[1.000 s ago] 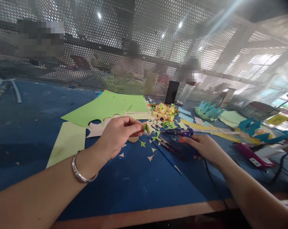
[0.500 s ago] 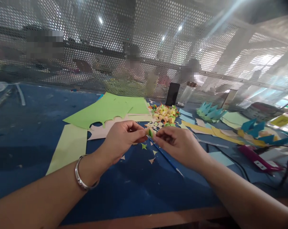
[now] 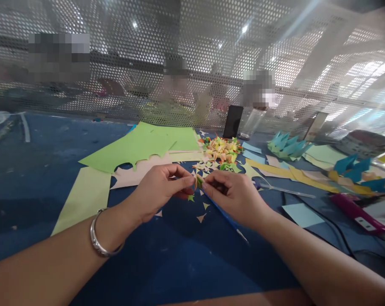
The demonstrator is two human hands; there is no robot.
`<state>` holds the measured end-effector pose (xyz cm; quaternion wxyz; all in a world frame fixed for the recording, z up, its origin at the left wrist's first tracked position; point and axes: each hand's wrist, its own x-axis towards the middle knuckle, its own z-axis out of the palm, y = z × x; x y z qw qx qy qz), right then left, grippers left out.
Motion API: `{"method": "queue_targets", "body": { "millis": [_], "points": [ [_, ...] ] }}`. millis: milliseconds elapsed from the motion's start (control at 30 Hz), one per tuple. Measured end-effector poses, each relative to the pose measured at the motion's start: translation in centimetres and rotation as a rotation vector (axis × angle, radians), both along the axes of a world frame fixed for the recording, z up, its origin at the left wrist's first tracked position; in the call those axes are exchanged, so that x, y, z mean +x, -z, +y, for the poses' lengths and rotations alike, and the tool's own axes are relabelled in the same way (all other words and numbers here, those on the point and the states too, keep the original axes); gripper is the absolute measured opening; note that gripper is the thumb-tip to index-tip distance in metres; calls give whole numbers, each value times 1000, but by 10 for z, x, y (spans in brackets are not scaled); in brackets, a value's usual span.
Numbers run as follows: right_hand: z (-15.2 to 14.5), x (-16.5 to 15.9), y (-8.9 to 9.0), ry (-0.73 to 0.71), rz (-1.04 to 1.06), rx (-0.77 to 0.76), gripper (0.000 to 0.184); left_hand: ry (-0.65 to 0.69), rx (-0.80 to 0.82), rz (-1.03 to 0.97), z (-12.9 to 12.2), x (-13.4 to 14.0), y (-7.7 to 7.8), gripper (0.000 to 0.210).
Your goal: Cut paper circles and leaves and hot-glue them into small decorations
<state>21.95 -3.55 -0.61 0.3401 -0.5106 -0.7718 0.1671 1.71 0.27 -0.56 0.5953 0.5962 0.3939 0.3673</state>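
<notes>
Between my fingertips is a small green and pale paper piece (image 3: 199, 182), its exact shape partly hidden. My left hand (image 3: 167, 183) pinches it from the left, thumb against forefinger. From the other side my right hand (image 3: 232, 194) pinches it too, with its fingers curled in. Just beyond my hands lie small loose paper cutouts (image 3: 208, 165) in pale and cream tones. Behind these is a heap of folded paper pieces (image 3: 223, 148) in yellow, peach, orange and green. Under my right hand a thin blue stick with a pale tip (image 3: 229, 219) rests on the blue table (image 3: 186, 263).
Left of centre lie a green paper sheet (image 3: 147, 142) with cut-out edges and a pale green strip (image 3: 84, 197). A dark phone (image 3: 233, 122) and a clear bottle (image 3: 252, 123) stand by the perforated screen (image 3: 122, 85). To the right are a magenta power strip (image 3: 358, 214) and cables.
The paper piece has turned slightly between my fingers, and both hands stay close together on it. The view has shifted a little.
</notes>
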Motion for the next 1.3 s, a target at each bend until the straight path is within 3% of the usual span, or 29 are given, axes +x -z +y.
{"method": "queue_targets", "body": {
  "millis": [300, 500, 600, 867, 1033, 1167, 1300],
  "points": [
    [-2, 5, -2, -21, 56, -29, 16, 35, 79, 65, -1, 7, 2, 21],
    [-3, 7, -1, -48, 129, -101, 29, -11, 138, 91, -1, 6, 1, 25],
    [-2, 7, 1, -56, 146, -114, 26, -18, 161, 91, -2, 5, 1, 24],
    [-1, 5, 6, -25, 126, -77, 21, 80, 130, 163, -5, 5, 4, 24],
    [-1, 8, 3, 8, 97, -47, 22, 48, 174, 225, -1, -3, -5, 23],
    [0, 13, -1, 34, -10, -24, 17, 157, 195, 354, 2, -11, -11, 21],
    [1, 17, 0, 41, -102, -56, 16, 258, 223, 425, 5, -14, -6, 14]
  ]
}}
